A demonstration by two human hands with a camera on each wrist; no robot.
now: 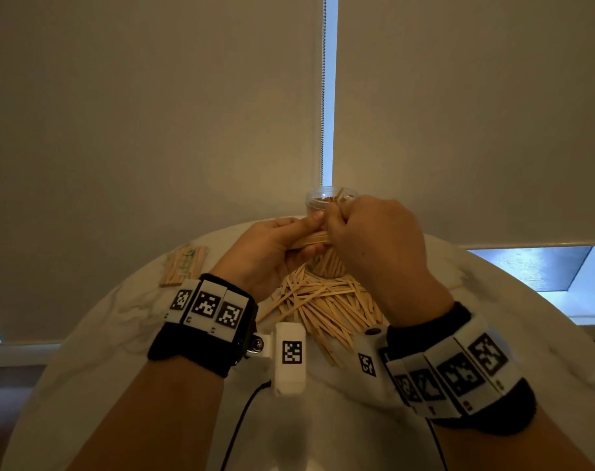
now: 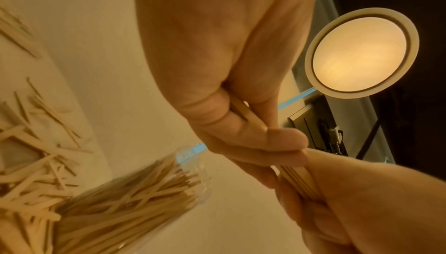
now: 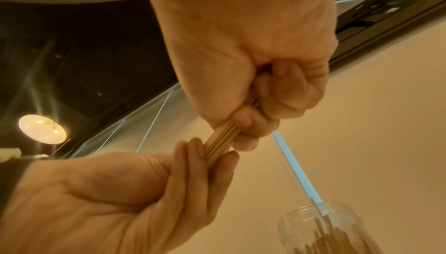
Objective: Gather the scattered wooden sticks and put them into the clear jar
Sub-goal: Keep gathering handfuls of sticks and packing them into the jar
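A neat bundle of wooden sticks [image 1: 311, 239] is held in the air between both hands, just in front of the clear jar [image 1: 325, 198]. My left hand [image 1: 279, 243] pinches one end between thumb and fingers. My right hand [image 1: 364, 232] is curled round the other end. The right wrist view shows the bundle [image 3: 218, 144] passing from the right hand [image 3: 253, 105] to the left hand [image 3: 193, 162]. The jar [image 2: 135, 197] stands upright and is largely filled with sticks. Many loose sticks [image 1: 330, 307] lie in a pile on the white table [image 1: 493, 334], below the hands.
A flat packet of sticks [image 1: 183, 265] lies at the table's left rear. Roller blinds with a bead chain [image 1: 323, 96] hang behind the jar. Cables run from the wrist cameras toward the table's near edge.
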